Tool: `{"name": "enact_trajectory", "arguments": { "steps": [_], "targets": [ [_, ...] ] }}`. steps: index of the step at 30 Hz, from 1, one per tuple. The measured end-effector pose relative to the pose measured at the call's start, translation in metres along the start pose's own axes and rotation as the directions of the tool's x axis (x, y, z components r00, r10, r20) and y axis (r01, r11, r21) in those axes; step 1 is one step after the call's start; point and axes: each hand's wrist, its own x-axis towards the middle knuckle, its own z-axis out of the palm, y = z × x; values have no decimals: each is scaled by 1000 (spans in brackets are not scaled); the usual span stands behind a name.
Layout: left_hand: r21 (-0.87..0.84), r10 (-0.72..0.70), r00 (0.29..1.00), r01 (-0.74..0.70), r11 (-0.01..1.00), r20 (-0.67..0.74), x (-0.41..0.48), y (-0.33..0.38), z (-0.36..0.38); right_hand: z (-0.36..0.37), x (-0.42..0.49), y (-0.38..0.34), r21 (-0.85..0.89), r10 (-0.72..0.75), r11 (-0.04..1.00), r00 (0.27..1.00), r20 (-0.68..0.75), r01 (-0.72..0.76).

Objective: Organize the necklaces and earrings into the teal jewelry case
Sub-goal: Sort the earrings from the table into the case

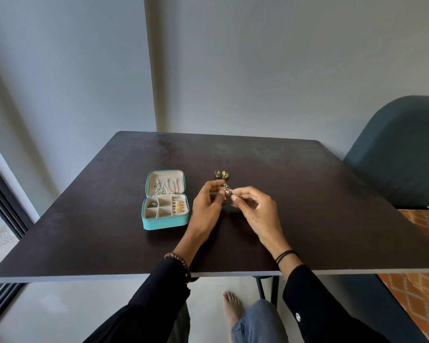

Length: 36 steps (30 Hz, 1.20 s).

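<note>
Gold earring (227, 191) pinched between both hands (233, 209), right of case (165, 220).

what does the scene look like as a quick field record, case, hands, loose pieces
case: teal jewelry case open on dark table, left of the hands
lid: silver necklaces hanging inside
tray: gold earrings in right column, dark piece in a left compartment
left hand: pinching rose-gold earring
right hand: pinching the same earring
loose: green-gold earrings beyond the hands

left hand (206, 208) + right hand (256, 211): pinch earring (227, 191) | teal jewelry case (165, 199): open
</note>
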Motion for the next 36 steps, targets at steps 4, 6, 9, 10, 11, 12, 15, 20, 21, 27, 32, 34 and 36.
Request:
{"name": "enact_trajectory", "arguments": {
  "steps": [4,6,9,10,11,12,15,20,21,27,32,34,36],
  "targets": [
    [45,16,998,-19,999,64,-1,0,-1,-2,1,1,-9,2,1000,1000,-30,-3],
    [85,41,995,-49,995,88,-1,0,0,-2,2,3,-24,4,1000,999,-35,-5],
    [153,81,991,-96,983,106,-2,2,2,-2,3,5,-28,9,1000,999,-36,-10],
    [157,87,991,-102,982,99,-2,3,2,-2,2,6,-20,13,1000,999,-41,-14],
    [152,90,992,-102,983,86,-3,4,3,-2,2,6,-15,18,1000,999,-47,-19],
    [148,92,993,-102,984,74,-3,4,3,-2,2,5,-17,24,1000,998,-51,-25],
    [151,105,993,-113,982,59,-3,3,2,-1,1,5,-22,50,998,997,-62,-51],
    [166,105,993,-112,980,49,-5,4,3,-4,-2,3,-22,63,998,997,-48,-64],
    [163,94,995,-99,982,41,-6,5,4,-5,-3,1,-25,62,998,997,-46,-63],
    [108,27,999,-31,994,42,-19,11,4,-9,-14,-3,24,74,997,997,-30,-74],
    [-12,-36,998,37,999,51,-38,16,4,-16,-29,-10,176,94,980,995,-18,-90],
    [-92,-72,996,76,993,48,-43,25,5,-19,-33,-12,240,111,965,994,-6,-106],
    [-138,-123,992,127,982,35,-47,35,4,-20,-37,-14,275,137,953,991,-6,-130]
  ]
}}
